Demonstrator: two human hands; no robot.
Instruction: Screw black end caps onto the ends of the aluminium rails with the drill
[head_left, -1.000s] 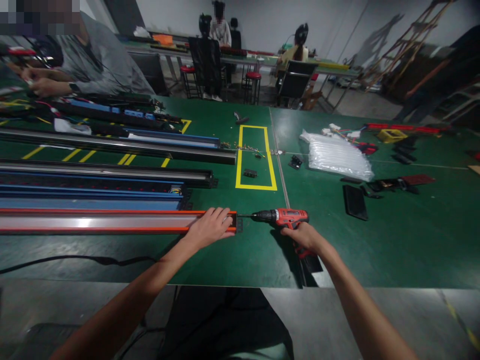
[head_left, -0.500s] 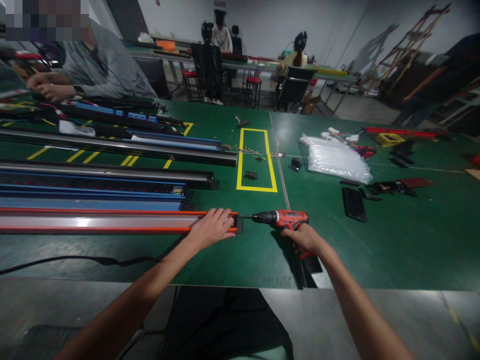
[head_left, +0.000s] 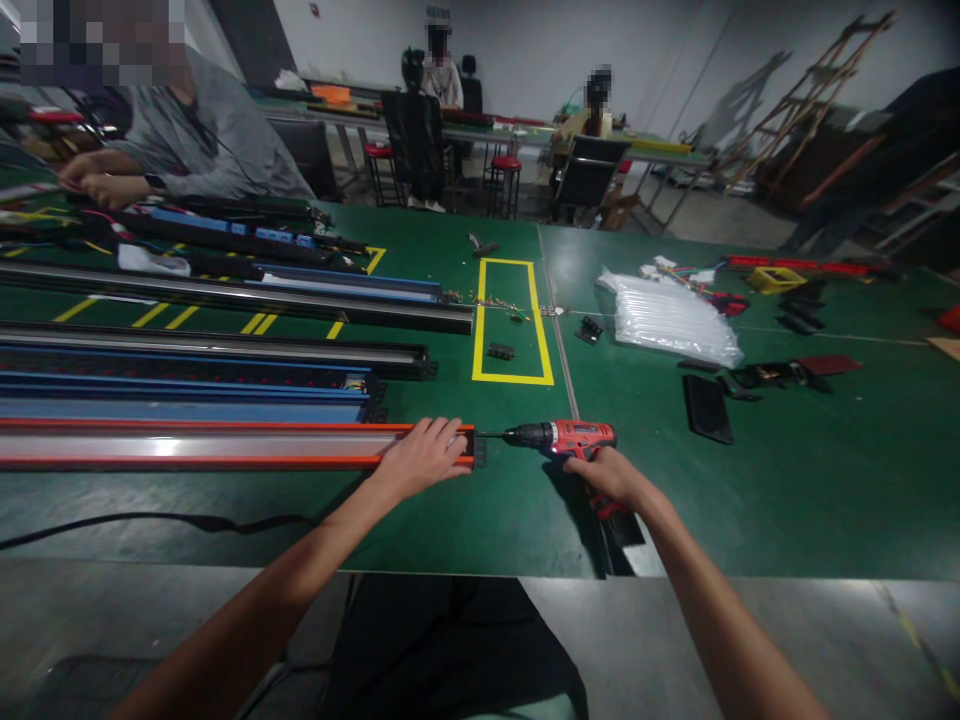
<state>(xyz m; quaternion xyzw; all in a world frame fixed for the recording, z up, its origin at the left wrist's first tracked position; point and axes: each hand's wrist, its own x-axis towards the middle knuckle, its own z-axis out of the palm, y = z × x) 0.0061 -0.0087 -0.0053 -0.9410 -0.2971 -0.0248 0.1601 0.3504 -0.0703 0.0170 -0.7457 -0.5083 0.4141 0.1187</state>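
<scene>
A long orange-edged profile [head_left: 225, 443] with a pale strip along its middle lies across the left of the table. My left hand [head_left: 424, 452] is closed over it near its right end, fingers curled onto the far edge. A black end piece [head_left: 481, 447] shows at that end. My right hand [head_left: 611, 474] grips a red and black cordless drill [head_left: 581, 436] by its handle. The drill lies level and points left, its long thin bit reaching the end piece. Whether the bit sits in a screw is too small to tell.
Blue and black profiles [head_left: 180, 385] lie beyond the orange one. Bubble wrap [head_left: 671, 320], a black flat case [head_left: 706, 409] and small black parts [head_left: 501, 351] are on the green table [head_left: 787, 480]. A person in a grey sleeve [head_left: 225, 135] sits at far left.
A small light now glows on the drill below its chuck. Both hands, the drill and the orange-edged profile keep nearly the same place; the view has shifted slightly.
</scene>
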